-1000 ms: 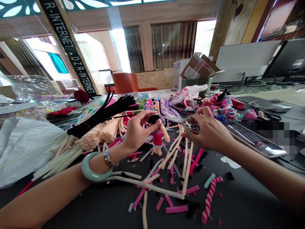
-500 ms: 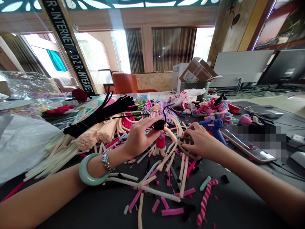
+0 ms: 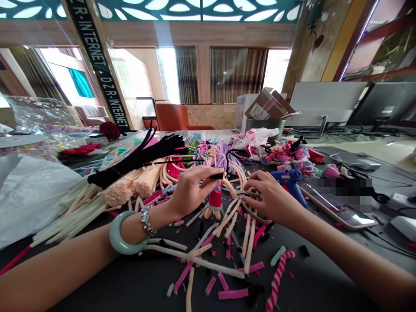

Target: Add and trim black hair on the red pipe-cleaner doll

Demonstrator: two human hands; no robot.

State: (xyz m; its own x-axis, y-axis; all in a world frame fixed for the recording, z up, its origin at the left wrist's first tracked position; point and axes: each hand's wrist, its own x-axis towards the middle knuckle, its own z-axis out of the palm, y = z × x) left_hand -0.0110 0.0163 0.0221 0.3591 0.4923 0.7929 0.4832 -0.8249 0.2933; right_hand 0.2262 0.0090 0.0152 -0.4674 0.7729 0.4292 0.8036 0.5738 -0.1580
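My left hand [image 3: 195,186] pinches the black top of a small pipe-cleaner doll [image 3: 215,199]. The doll hangs upright, with a red body, a pale blue hem, beige legs and a beige arm reaching to the right. Black strands curl up from its head. To its right, my right hand [image 3: 268,193] has its fingers closed on scissors [image 3: 255,210] with grey-brown loop handles. Their blades point left toward the doll's arm, partly lost among beige stems. Behind the left hand lies a bundle of black pipe cleaners [image 3: 136,160].
A blue glue gun [image 3: 290,184] and a dark flat device [image 3: 338,210] lie right of my right hand. Beige bundles [image 3: 126,188] sit at left. Pink offcuts [image 3: 232,294] and a striped twist [image 3: 279,279] are in front. A cardboard box [image 3: 268,106] and monitors [image 3: 325,102] stand behind.
The doll has tipped a little and shifted slightly left and its black top shows less. My right hand and the scissors have moved slightly left, closer to the doll. The camera view has tilted up.
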